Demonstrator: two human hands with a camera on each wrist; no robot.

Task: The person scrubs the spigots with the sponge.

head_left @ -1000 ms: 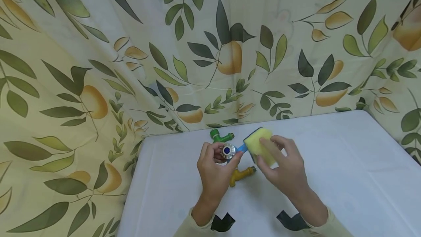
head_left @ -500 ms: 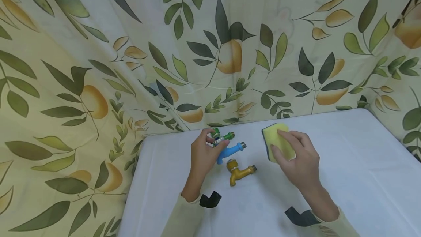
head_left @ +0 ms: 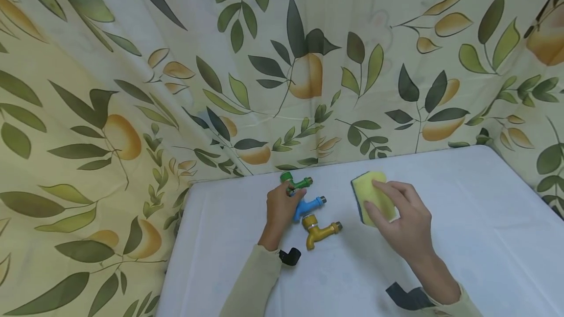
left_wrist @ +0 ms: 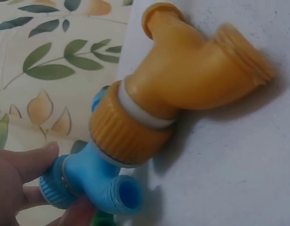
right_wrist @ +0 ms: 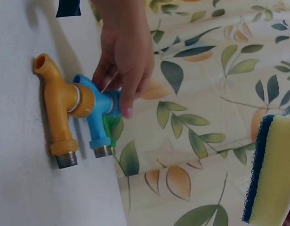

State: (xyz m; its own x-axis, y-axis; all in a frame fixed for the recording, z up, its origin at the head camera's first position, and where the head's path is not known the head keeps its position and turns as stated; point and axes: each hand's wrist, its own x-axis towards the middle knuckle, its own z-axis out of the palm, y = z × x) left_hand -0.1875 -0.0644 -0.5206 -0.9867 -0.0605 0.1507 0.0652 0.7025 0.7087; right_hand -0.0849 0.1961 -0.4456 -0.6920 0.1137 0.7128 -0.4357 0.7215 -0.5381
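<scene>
My left hand (head_left: 279, 210) pinches the knob of a blue plastic tap (head_left: 310, 206) low over the table. In the left wrist view, thumb and fingers curl around that tap's ribbed knob (left_wrist: 61, 183). A mustard-yellow tap (head_left: 325, 233) lies just nearer to me, and a green tap (head_left: 303, 183) is just beyond, partly behind my left fingers. My right hand (head_left: 407, 226) holds a yellow sponge (head_left: 370, 194) between thumb and fingers, off to the right of the taps. The sponge's dark blue scouring side (right_wrist: 259, 165) faces left in the right wrist view.
A white-covered table (head_left: 467, 219) extends around the taps and to the right. Its far edge meets a leaf-and-fruit patterned curtain (head_left: 273, 126), which also hangs along the left side.
The blue tap, first held up by the sponge, has come down between the green and yellow taps with my left hand. My right hand has drawn the sponge away to the right.
</scene>
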